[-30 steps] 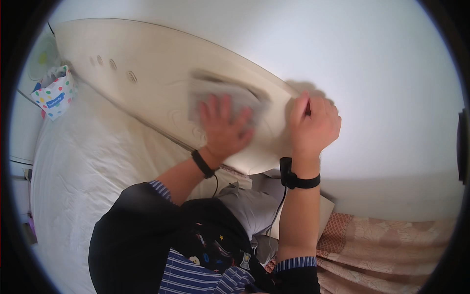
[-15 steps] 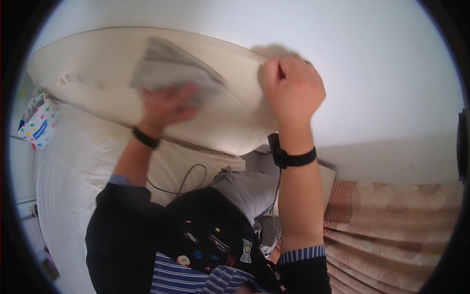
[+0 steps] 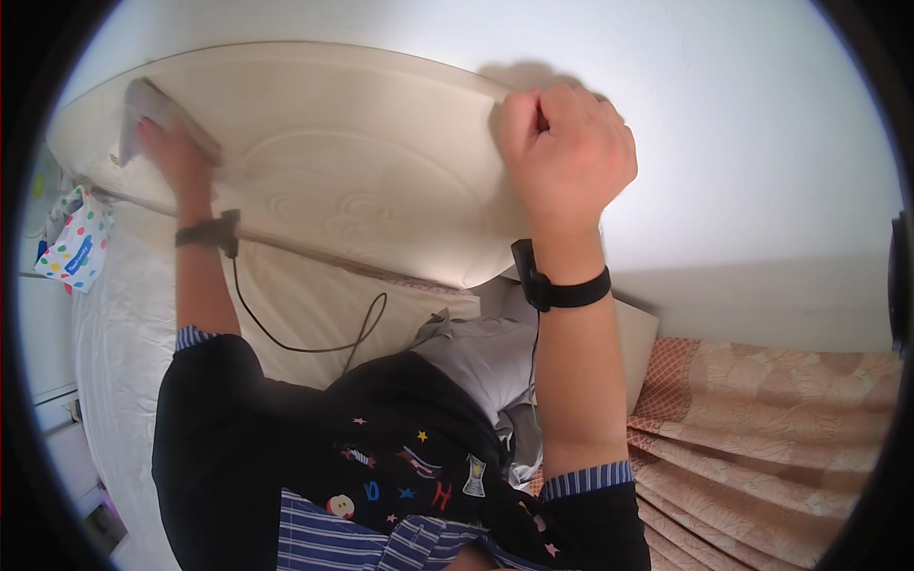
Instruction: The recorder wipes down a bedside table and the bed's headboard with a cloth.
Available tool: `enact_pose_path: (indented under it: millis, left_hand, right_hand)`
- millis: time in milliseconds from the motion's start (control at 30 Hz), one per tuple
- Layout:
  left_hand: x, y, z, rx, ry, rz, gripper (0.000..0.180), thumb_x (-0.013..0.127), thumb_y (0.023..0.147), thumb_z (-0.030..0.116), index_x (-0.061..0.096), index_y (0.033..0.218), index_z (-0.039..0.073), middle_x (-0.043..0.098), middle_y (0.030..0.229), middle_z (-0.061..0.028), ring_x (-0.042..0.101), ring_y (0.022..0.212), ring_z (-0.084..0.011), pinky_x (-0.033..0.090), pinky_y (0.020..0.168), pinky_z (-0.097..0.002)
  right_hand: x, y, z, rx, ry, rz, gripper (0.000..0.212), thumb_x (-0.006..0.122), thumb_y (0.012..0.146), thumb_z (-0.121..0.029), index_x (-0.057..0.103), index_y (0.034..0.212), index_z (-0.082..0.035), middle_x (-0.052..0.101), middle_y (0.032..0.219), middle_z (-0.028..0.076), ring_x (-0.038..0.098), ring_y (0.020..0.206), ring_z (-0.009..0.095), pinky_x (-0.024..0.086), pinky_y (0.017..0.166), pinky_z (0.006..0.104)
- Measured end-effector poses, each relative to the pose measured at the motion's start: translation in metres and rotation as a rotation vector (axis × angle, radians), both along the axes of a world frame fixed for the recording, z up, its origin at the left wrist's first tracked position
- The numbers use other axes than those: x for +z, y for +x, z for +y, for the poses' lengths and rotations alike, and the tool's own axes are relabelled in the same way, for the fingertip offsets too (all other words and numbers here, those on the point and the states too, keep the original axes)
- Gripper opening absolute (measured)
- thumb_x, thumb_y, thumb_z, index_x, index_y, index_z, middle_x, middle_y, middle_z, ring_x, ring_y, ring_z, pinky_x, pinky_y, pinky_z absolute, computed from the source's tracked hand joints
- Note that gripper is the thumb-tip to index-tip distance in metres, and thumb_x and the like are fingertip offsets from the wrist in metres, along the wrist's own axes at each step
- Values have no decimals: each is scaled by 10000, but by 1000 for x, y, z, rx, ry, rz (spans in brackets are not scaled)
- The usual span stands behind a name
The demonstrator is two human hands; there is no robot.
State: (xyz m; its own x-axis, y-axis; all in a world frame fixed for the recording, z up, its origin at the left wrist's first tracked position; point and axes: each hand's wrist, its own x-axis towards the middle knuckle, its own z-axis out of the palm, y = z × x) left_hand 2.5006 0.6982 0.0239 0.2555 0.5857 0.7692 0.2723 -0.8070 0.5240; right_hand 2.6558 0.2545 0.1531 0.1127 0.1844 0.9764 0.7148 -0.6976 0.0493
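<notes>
My left hand (image 3: 173, 157) presses a grey cloth (image 3: 143, 124) against the far left part of a cream headboard (image 3: 314, 114), its fingers slightly blurred. Curved raised lines and scroll shapes mark the board's smooth face. At the board's right end, my right hand (image 3: 568, 157) is closed in a fist over the edge, by the white wall. Its fingertips are turned away, so whatever they grip is hidden. Both wrists wear black bands, and a dark cable (image 3: 324, 348) loops down from the left one.
A bed with a pale sheet (image 3: 124, 285) runs below the headboard. On the left stands a white bag with coloured dots (image 3: 81, 243). Grey fabric (image 3: 481, 362) lies near my body. A patterned brown curtain (image 3: 771, 409) hangs at the lower right under the white wall (image 3: 743, 171).
My left hand has slid the cloth leftward across the headboard, from its middle to its far left. My right fist has stayed almost in place.
</notes>
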Motion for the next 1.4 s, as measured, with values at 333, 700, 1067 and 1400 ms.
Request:
enact_pose_path:
  millis: [333,700,1067,1400]
  left_hand:
    - [-45,35,-249,-114,59,-23,856,524,1019,454,215,1582,-112,202,1648,-338,188,1530,-498,112,1252,-585]
    - [-77,22,-369,-724,599,116,302,704,800,430,738,1076,313,701,1127,60,617,1110,-169,417,1038,-497]
    - [-75,-9,-71,-245,616,151,766,627,894,538,552,1430,-4,598,1383,-218,540,1236,-422,414,1052,-551]
    - [-192,-16,-27,-14,-558,-333,648,423,1074,448,374,1539,1,366,1596,-200,384,1438,-341,332,1206,-487]
  right_hand:
    - [6,-7,-1,-90,-48,76,263,659,669,-73,436,550,-146,508,558,3,447,485,223,357,478,333]
    - [4,-11,1,-64,-88,72,253,657,685,-70,446,568,-145,518,586,8,489,516,225,375,479,345]
    - [1,1,1,-6,-6,-17,243,677,651,-106,464,551,-164,467,561,-12,451,503,197,323,480,336]
    - [15,-16,-2,72,22,79,277,723,694,-99,461,611,-137,504,604,27,511,554,228,384,529,381]
